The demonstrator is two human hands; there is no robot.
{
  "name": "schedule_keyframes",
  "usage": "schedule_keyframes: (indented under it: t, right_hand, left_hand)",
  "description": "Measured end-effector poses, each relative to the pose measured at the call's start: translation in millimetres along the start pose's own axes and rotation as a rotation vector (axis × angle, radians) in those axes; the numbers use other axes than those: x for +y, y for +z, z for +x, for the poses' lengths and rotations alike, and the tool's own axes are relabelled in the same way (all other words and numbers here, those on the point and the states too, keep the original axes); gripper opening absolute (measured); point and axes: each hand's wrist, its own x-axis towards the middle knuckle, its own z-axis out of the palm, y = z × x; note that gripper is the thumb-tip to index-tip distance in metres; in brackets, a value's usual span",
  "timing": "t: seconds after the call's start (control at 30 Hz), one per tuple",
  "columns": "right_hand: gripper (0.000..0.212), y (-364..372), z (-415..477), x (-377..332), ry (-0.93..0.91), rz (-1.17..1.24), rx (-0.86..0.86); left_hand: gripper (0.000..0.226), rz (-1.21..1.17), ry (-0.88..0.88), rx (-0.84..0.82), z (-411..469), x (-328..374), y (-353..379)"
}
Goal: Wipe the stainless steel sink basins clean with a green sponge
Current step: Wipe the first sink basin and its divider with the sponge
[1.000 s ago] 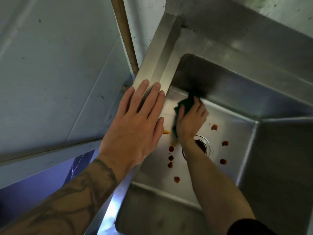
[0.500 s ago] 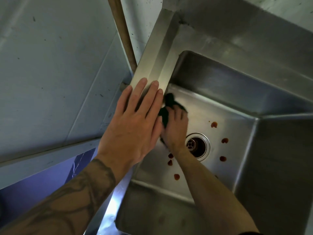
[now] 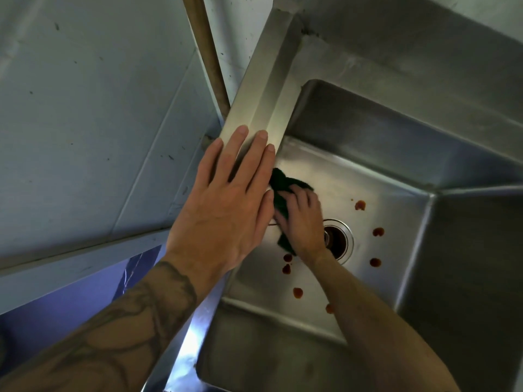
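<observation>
The right hand (image 3: 304, 222), fingers clamped on the green sponge (image 3: 280, 190), presses it to the sink basin (image 3: 368, 171) floor, long axis running 11-to-5 o'clock; the left hand (image 3: 229, 205) lies flat, fingers together.

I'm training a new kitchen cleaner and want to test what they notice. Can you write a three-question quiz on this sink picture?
1. True or false: the left hand holds the sponge.
2. Where does the left hand rest? A) on the drain B) flat on the sink rim C) on the basin floor
3. Fill in: red spots remain on the basin floor around the ____.

Key: 1 false, the right hand presses it down; 2 B; 3 drain.
</observation>
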Motion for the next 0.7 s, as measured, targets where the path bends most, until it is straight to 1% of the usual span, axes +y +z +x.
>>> schedule_keyframes:
  t: [0.03,0.07,0.13,0.17,0.2,0.23,0.27,0.3,0.37,0.4,0.43,0.47,0.57,0.6,0.63,0.67,0.7]
  right_hand:
    - [0.044,-2,4,11,0.071,0.011,0.027]
    - [0.043,-7,14,19,0.185,0.029,0.065]
    - [0.042,-12,41,25,0.438,0.05,0.195]
    - [0.043,-12,52,18,0.525,0.043,0.243]
    - [0.045,-10,57,5,0.553,0.042,0.252]
    - [0.045,-8,55,-9,0.509,0.044,0.229]
    - [0.046,-3,44,-22,0.401,0.054,0.165]
    - [0.046,1,29,-29,0.25,0.058,0.089]
    - [0.044,1,4,-19,-0.012,0.037,-0.003]
    - [0.044,-1,1,-5,-0.059,0.032,-0.01]
    - [0.044,-4,4,8,-0.023,0.028,-0.003]
    - [0.044,-9,11,18,0.066,0.03,0.024]
    - [0.042,-15,42,25,0.452,0.054,0.232]
    - [0.043,-13,47,13,0.525,0.063,0.261]
    - [0.044,-10,46,-1,0.524,0.066,0.255]
    - [0.044,-5,37,-14,0.457,0.068,0.207]
    - [0.045,1,22,-24,0.329,0.072,0.129]
  left_hand:
    - [0.064,-0.004,-0.001,0.003,1,0,0]
    - [0.064,-0.009,-0.002,0.006,1,0,0]
    - [0.064,-0.006,-0.004,0.004,0,0,0]
    - [0.064,-0.001,-0.004,0.003,0,1,0]
    - [0.064,-0.001,-0.002,0.004,0,1,0]
    - [0.065,-0.005,-0.001,0.006,0,0,-1]
    - [0.065,-0.009,0.0,0.006,0,0,-1]
    - [0.065,-0.008,0.0,0.007,0,0,-1]
    - [0.064,0.003,0.005,0.011,0,0,0]
    - [0.064,0.002,0.007,0.012,0,0,0]
    - [0.064,-0.003,0.005,0.015,0,0,0]
    - [0.064,-0.009,0.004,0.018,0,0,0]
    - [0.063,-0.005,-0.001,0.026,0,0,2]
    - [0.063,-0.004,-0.003,0.029,1,0,2]
    - [0.063,-0.009,-0.002,0.029,0,0,2]
    - [0.064,-0.013,0.0,0.027,0,0,2]
    - [0.064,-0.011,0.001,0.023,0,0,2]
